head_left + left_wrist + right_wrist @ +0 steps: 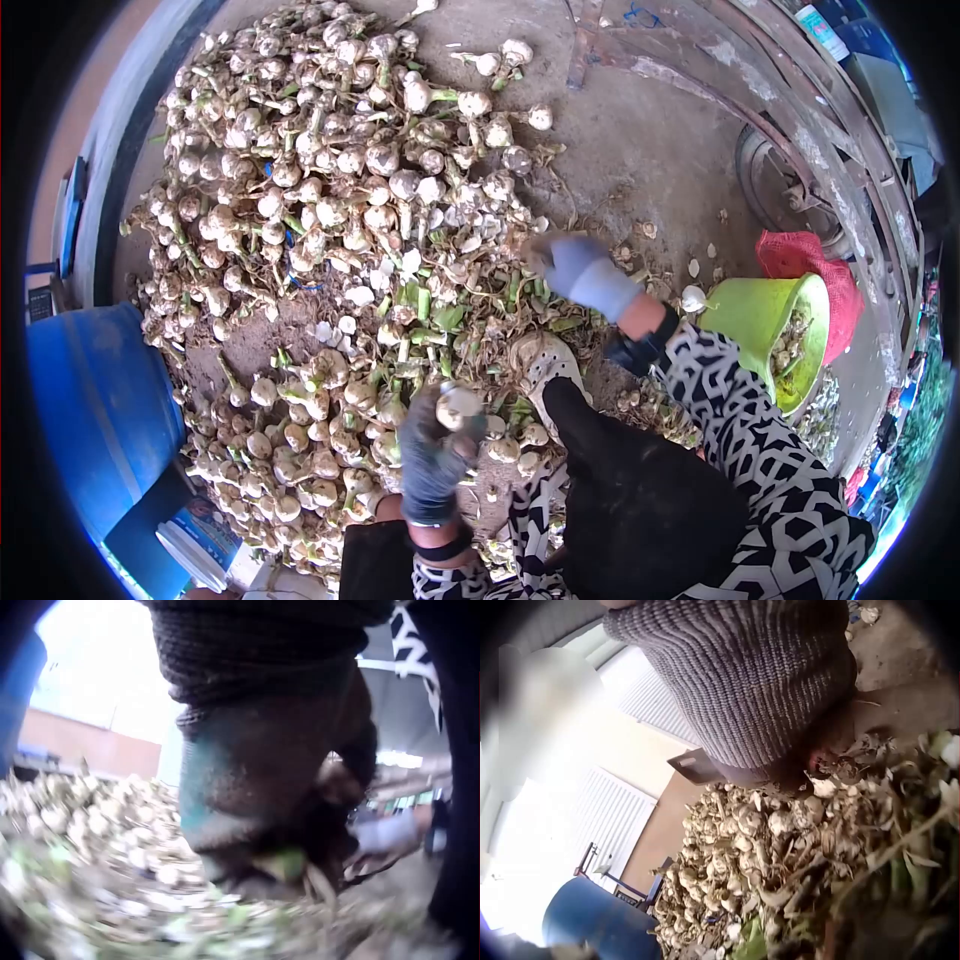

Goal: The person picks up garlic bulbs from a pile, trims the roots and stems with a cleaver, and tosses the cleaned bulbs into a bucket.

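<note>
My left hand [432, 455], in a dark grey knit glove, grips a whitish garlic bulb [459, 407] over the pile. In the left wrist view a green stem [289, 864] pokes out below the gloved fingers, blurred. My right hand [580, 268], in a lighter grey glove, is over the trimmings farther forward. A flat metal blade [694, 766] with a slot juts out from under that hand in the right wrist view; the glove hides its grip. Cut green stems [424, 303] and loose peel lie between the hands.
A large heap of garlic [300, 150] spreads ahead and left, with more bulbs [300, 430] near my left hand. A shoe [548, 360] stands among the trimmings. A blue barrel [100, 410] is at left; a tipped lime-green bucket [760, 320] and red mesh sack [835, 290] are at right.
</note>
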Demonstrator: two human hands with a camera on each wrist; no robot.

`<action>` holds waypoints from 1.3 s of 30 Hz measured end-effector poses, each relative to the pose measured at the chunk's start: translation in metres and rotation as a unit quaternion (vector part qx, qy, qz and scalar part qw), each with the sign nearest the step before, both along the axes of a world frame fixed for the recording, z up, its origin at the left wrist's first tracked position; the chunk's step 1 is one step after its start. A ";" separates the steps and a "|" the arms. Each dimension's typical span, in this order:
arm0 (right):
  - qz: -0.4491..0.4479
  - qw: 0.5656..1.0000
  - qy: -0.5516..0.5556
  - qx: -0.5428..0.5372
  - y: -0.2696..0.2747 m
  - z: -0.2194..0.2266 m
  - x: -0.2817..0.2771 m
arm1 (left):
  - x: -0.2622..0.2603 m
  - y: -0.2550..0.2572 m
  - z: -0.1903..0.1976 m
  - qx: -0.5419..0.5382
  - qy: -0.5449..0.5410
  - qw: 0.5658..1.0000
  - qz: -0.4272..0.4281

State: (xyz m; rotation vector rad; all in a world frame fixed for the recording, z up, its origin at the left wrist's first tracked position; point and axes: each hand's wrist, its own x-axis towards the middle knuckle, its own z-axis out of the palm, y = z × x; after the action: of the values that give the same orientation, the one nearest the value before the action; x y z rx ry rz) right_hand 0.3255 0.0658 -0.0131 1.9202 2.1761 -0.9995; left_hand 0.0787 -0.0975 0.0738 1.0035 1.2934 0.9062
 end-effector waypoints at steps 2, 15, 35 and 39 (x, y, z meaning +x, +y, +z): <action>0.036 0.996 -0.023 0.075 0.034 0.005 -0.008 | -0.033 -0.010 -0.003 -0.155 0.253 0.950 -0.101; 0.174 0.889 0.423 0.014 0.005 0.061 -0.044 | 0.016 0.094 -0.075 0.149 0.315 0.925 -0.149; 0.250 0.933 0.069 0.250 -0.024 0.107 -0.019 | 0.035 0.076 -0.015 0.061 -0.052 0.996 0.028; 0.271 0.940 0.038 0.206 -0.026 0.107 -0.018 | 0.041 0.067 -0.008 0.032 -0.109 0.992 0.051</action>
State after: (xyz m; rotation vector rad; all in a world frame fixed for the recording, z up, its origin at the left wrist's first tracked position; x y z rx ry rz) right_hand 0.3072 0.0400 0.0940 1.2532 2.9004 -0.5579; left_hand 0.1197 -0.0303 0.0661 0.8671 1.1435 1.1096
